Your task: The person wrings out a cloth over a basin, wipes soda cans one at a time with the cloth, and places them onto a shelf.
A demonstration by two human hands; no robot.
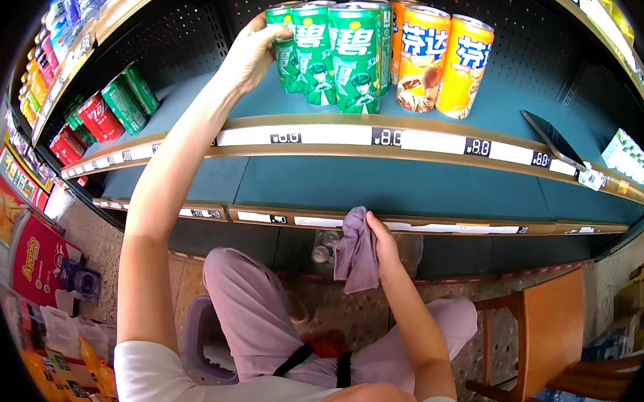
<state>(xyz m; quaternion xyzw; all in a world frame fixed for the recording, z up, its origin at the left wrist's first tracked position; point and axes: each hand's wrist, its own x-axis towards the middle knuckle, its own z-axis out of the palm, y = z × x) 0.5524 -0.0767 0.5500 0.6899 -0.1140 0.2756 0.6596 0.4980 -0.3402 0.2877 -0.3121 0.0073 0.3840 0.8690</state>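
My left hand reaches up to the upper shelf and grips the top of the leftmost green Sprite can; some of its fingers are hidden behind the can. Close beside that can stand more upright green cans. Orange Fanta cans form a group just to the right of them. Lower down, in front of the lower shelf's edge, my right hand holds a crumpled purple cloth, which hangs from the fingers.
A smartphone lies near the upper shelf's front edge. Red and green cans stand at the shelf's left end. A wooden chair is on my right, a purple-grey bucket on my left. Clear containers sit below the lower shelf.
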